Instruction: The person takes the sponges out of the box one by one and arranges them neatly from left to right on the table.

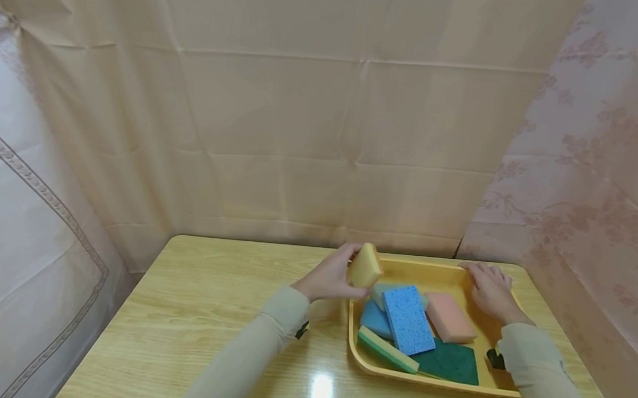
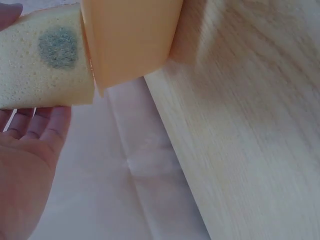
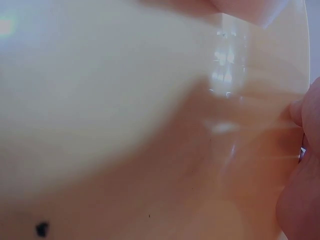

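Note:
My left hand (image 1: 336,275) pinches a pale yellow sponge (image 1: 366,266) between thumb and fingers, over the left rim of a yellow tray (image 1: 423,380). In the left wrist view the sponge (image 2: 30,60) shows a round grey-green spot, with the fingers (image 2: 42,122) along its lower edge. My right hand (image 1: 493,289) rests on the tray's far right rim; in the right wrist view part of the hand (image 3: 302,170) touches the tray edge. Inside the tray lie a speckled blue sponge (image 1: 408,320), a pink sponge (image 1: 450,317), a dark green pad (image 1: 449,362) and a yellow-green sponge (image 1: 388,349).
Another blue sponge (image 1: 376,320) lies partly under the speckled one. The tray stands on the right part of a wooden table (image 1: 210,313). A beige cloth (image 1: 312,114) hangs behind the table, and patterned cloth (image 1: 594,207) hangs at the right.

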A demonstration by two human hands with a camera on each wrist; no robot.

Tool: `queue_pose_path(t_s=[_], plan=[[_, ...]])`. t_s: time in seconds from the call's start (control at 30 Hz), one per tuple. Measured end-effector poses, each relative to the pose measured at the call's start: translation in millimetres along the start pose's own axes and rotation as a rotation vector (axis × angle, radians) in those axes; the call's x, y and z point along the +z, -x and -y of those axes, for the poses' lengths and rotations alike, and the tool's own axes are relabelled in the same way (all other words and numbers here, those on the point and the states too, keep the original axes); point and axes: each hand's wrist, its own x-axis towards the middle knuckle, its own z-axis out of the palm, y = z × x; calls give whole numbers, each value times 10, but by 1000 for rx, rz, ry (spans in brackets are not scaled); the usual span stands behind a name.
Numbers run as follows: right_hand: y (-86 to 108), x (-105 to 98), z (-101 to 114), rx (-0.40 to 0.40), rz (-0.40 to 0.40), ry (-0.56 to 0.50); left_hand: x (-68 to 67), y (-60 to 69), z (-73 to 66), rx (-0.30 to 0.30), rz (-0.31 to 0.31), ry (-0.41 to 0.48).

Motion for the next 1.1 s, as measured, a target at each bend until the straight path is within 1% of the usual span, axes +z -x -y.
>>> queue_pose_path(t_s=[0.17, 0.3, 0.43, 0.53, 0.63, 0.77, 1.0, 1.1], plan=[[4, -4, 8, -6, -8, 1, 33, 25, 52, -1, -17, -13], [4, 5, 4, 7, -10, 2, 45, 62, 68, 0, -41, -32], [2, 15, 7, 26, -11, 7, 42, 115, 40, -1, -74, -37], [-2, 18, 7, 28, -11, 8, 24, 156, 7, -15, -113, -41], [-3, 20, 9, 24, -7, 8, -7, 198, -23, -32, -154, -70], [3, 20, 13, 27, 3, 6, -68, 254, -40, -40, -209, -139], [-8, 26, -11, 25, 0, 6, -205, 350, -31, -29, -288, -142], [-10, 31, -19, 30, 8, 8, -267, 423, -13, -38, -328, -187]])
